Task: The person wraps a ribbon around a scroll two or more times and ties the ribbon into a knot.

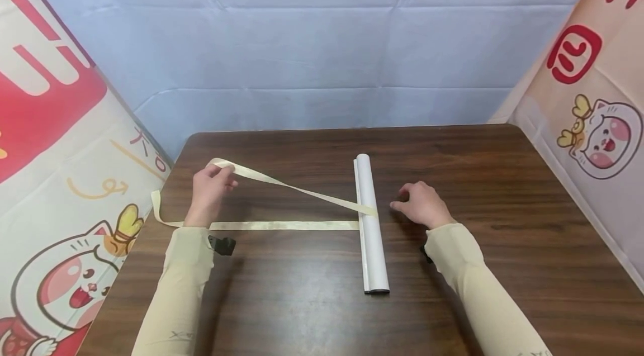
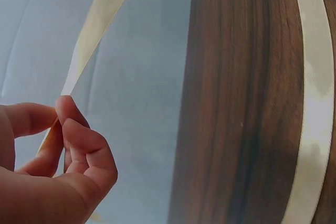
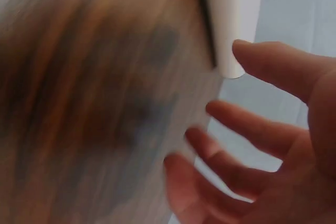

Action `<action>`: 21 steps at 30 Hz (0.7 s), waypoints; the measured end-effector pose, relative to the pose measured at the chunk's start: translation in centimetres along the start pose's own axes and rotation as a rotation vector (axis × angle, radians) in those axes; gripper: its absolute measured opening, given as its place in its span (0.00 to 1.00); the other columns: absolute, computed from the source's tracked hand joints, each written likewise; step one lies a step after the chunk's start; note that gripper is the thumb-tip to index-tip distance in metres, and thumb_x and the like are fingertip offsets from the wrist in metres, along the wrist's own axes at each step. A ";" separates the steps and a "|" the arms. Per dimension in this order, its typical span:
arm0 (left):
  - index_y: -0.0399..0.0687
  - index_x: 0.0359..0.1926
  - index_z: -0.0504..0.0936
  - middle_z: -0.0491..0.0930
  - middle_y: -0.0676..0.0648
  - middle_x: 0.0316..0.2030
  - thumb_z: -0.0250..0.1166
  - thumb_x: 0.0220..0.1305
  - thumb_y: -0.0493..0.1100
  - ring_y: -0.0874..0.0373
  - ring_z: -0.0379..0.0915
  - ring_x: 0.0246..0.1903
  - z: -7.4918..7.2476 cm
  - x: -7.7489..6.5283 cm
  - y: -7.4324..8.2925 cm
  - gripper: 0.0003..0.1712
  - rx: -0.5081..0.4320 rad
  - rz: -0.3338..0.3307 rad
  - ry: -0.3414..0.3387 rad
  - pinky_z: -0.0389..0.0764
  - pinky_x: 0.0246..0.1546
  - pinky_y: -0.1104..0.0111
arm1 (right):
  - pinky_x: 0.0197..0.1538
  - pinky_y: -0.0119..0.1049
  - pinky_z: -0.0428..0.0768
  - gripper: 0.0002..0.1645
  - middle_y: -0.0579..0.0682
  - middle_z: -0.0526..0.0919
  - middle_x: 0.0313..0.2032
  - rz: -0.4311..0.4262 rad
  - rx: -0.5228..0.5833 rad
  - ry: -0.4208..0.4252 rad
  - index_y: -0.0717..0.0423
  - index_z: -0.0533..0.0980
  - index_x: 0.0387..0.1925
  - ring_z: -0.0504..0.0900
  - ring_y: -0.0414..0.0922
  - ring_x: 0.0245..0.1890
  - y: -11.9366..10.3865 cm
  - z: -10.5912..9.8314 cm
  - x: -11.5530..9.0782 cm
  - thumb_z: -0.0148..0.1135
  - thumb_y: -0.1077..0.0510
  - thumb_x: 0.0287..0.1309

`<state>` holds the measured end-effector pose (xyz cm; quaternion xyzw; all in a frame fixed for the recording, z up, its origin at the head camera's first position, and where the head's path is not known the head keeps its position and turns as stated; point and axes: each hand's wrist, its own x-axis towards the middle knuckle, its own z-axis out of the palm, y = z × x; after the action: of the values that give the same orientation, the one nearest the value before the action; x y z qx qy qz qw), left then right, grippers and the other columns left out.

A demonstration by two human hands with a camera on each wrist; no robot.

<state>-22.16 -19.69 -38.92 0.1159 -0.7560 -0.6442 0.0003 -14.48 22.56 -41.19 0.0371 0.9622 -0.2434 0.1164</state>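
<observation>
A long white tube with a flat ridge along one side, like a rolled scroll (image 1: 371,244), lies lengthwise on the table. A cream ribbon (image 1: 287,226) runs under it; one length stretches left along the tabletop, its end curling up at the table's left edge. The other length crosses over the tube and rises to my left hand (image 1: 208,191), which pinches it between thumb and index finger, as the left wrist view shows at the ribbon (image 2: 92,30). My right hand (image 1: 422,202) is just right of the tube, fingers loosely bent and apart, holding nothing.
The dark wood table (image 1: 503,289) has rounded far corners. A pale blue cloth (image 1: 312,48) hangs behind it, and printed cartoon banners (image 1: 604,138) stand along both sides. A small black wrist camera (image 1: 222,245) sits at the left cuff.
</observation>
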 end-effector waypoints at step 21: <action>0.39 0.42 0.72 0.79 0.58 0.23 0.55 0.66 0.39 0.69 0.75 0.23 -4.2 1.9 -3.8 0.08 -0.073 -0.181 0.050 0.79 0.34 0.77 | 0.54 0.62 0.71 0.30 0.71 0.69 0.57 0.014 -0.061 -0.011 0.68 0.74 0.54 0.65 0.68 0.57 0.7 1.0 -0.2 0.61 0.47 0.60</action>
<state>-22.70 -24.68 -42.19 0.1997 -0.7181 -0.6658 -0.0346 -13.97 22.73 -42.32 0.0388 0.9682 -0.2132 0.1247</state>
